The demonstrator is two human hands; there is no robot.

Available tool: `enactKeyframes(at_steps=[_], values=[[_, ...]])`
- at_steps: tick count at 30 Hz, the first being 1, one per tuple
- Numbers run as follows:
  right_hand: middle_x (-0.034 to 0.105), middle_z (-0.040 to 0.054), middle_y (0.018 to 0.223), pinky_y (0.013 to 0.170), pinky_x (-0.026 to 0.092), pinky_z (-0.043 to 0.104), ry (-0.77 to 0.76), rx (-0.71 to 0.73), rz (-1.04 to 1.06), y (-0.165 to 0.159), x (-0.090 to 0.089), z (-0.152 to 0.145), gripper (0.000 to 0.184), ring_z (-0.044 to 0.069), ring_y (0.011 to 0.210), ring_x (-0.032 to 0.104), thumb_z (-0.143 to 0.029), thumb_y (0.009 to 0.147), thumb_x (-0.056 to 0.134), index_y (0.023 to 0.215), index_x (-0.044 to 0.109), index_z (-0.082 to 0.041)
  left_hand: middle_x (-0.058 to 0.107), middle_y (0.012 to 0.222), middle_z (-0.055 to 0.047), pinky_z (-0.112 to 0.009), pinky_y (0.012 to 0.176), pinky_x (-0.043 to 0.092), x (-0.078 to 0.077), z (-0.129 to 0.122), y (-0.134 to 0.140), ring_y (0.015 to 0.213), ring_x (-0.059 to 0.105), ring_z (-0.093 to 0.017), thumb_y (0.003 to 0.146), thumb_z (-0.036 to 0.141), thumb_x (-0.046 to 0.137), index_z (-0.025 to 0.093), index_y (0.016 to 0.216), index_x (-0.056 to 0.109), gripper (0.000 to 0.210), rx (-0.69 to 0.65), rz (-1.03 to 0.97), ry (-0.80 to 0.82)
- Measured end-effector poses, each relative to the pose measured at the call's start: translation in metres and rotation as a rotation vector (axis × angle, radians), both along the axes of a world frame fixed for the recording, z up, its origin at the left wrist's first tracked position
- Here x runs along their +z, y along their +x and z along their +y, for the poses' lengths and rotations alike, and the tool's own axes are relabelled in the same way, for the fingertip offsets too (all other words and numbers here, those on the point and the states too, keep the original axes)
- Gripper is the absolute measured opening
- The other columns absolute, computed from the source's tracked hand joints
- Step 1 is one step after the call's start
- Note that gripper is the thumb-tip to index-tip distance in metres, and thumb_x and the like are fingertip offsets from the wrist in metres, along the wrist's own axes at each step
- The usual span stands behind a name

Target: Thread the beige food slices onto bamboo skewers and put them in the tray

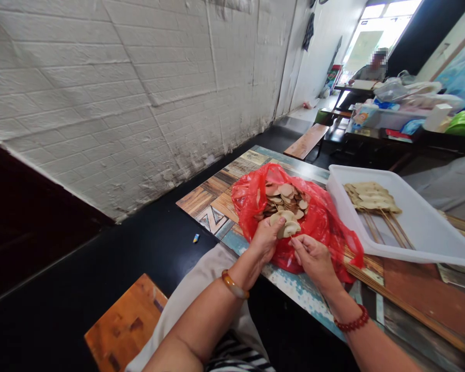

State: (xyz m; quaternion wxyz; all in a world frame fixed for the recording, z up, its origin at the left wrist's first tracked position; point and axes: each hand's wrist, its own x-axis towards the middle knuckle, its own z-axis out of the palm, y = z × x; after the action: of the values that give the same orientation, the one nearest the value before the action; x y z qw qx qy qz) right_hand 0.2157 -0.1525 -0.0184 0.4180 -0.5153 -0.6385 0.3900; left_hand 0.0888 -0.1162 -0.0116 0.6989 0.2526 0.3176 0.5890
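Just right of centre, the left hand [266, 240] grips pale slices [289, 227] while the right hand [313, 256] pinches a thin stick [291, 238] beneath them — both over an open red bag [245, 199] of more slices. At centre right, a white tray [436, 232] holds skewered pieces [372, 196]. A white wall [139, 77] fills the upper left — a wooden stool [126, 325] sits lower left, a seated person [368, 72] upper right.

Smooth rounded bangle [231, 285] of amber-brown with a pale section on the left forearm [201, 318], dark-red beaded bracelet [352, 323] right of the bangle on the right forearm [375, 349], pale beige legwear [194, 289] left of the bangle, black-and-white striped garment [236, 359] below it.
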Motion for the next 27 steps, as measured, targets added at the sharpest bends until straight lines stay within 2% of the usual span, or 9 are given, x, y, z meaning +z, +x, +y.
enactKeyframes(at_steps=[6, 10, 15, 19, 22, 25, 27], values=[[0.044, -0.0066, 0.046, 0.043, 0.031, 0.022, -0.011, -0.006, 0.027, 0.000, -0.001, 0.001, 0.033, 0.009, 0.041, 0.039, -0.046, 0.087, 0.053, 0.073, 0.060, -0.018, 0.068, 0.080, -0.007, -0.025, 0.071, 0.046, 0.001, -0.001, 0.001, 0.068, 0.062, -0.013, 0.061, 0.044, 0.079, 0.009, 0.090, 0.068, 0.047, -0.031, 0.002, 0.007], [0.044, -0.0064, 0.046, 0.041, 0.031, 0.021, -0.028, -0.048, 0.057, 0.003, 0.003, 0.003, 0.036, 0.008, 0.039, 0.038, -0.049, 0.086, 0.053, 0.068, 0.057, -0.019, 0.068, 0.079, -0.006, -0.025, 0.068, 0.046, 0.003, 0.005, -0.013, 0.066, 0.061, -0.012, 0.062, 0.043, 0.078, 0.011, 0.092, 0.066, 0.046, -0.044, 0.063, 0.014], [0.044, -0.0065, 0.050, 0.036, 0.025, 0.022, -0.056, -0.204, 0.200, 0.013, 0.011, 0.009, 0.035, 0.008, 0.038, 0.034, -0.052, 0.085, 0.054, 0.078, 0.058, -0.018, 0.069, 0.077, -0.006, -0.025, 0.065, 0.047, 0.002, 0.013, -0.036, 0.064, 0.063, -0.013, 0.071, 0.044, 0.071, 0.014, 0.092, 0.063, 0.038, 0.081, 0.156, 0.041], [0.043, -0.0063, 0.051, 0.037, 0.023, 0.023, -0.053, -0.286, 0.319, 0.019, 0.016, 0.014, 0.033, 0.007, 0.040, 0.032, -0.050, 0.085, 0.056, 0.083, 0.059, -0.017, 0.066, 0.068, -0.004, -0.022, 0.058, 0.041, -0.007, 0.017, -0.037, 0.057, 0.057, -0.011, 0.075, 0.038, 0.067, 0.014, 0.082, 0.065, 0.025, 0.134, 0.401, 0.131], [0.043, -0.0066, 0.050, 0.037, 0.023, 0.022, -0.051, -0.288, 0.332, 0.020, 0.017, 0.016, 0.034, 0.007, 0.040, 0.032, -0.050, 0.085, 0.055, 0.084, 0.059, -0.016, 0.066, 0.070, -0.003, -0.024, 0.064, 0.042, -0.012, 0.022, -0.033, 0.064, 0.057, -0.014, 0.075, 0.027, 0.064, 0.016, 0.076, 0.068, 0.011, 0.187, 0.709, 0.286], [0.043, -0.0074, 0.048, 0.036, 0.023, 0.021, -0.053, -0.267, 0.307, 0.019, 0.014, 0.017, 0.036, 0.007, 0.038, 0.032, -0.053, 0.083, 0.056, 0.082, 0.059, -0.017, 0.064, 0.080, -0.004, -0.027, 0.074, 0.042, -0.011, 0.028, -0.029, 0.075, 0.057, -0.017, 0.078, 0.020, 0.059, 0.019, 0.084, 0.069, 0.011, 0.231, 0.987, 0.486], [0.043, -0.0079, 0.048, 0.036, 0.023, 0.020, -0.048, -0.256, 0.282, 0.018, 0.011, 0.017, 0.037, 0.007, 0.037, 0.032, -0.054, 0.082, 0.056, 0.080, 0.059, -0.018, 0.061, 0.084, -0.005, -0.028, 0.075, 0.042, -0.008, 0.031, -0.026, 0.078, 0.056, -0.017, 0.081, 0.020, 0.055, 0.020, 0.092, 0.067, 0.016, 0.207, 1.164, 0.583]])
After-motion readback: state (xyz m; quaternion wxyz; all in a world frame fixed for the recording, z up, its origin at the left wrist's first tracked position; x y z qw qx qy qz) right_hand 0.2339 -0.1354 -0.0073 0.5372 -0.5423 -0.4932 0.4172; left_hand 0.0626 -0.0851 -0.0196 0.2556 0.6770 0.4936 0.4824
